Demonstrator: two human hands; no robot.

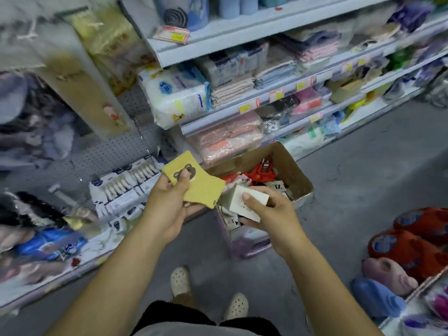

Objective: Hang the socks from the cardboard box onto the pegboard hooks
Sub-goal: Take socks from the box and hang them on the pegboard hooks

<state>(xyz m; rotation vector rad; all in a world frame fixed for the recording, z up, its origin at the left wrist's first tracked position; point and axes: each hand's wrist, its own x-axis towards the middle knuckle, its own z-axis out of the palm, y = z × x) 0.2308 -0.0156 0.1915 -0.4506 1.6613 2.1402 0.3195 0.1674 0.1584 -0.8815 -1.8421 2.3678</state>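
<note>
The left hand (169, 204) pinches a yellow sock (203, 190) and the right hand (269, 209) grips a white sock (247, 202), both just above the box (291, 170). Best to hang 1 at a time, turning left to the pegboard (116, 154).

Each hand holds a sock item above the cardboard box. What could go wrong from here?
1. The left hand pinches the yellow sock with a light grip; it could slip to the floor.
2. The right hand holds a white sock pack, so no hand is free to steady a hook on the pegboard; hanging packs there could be knocked off.
</note>
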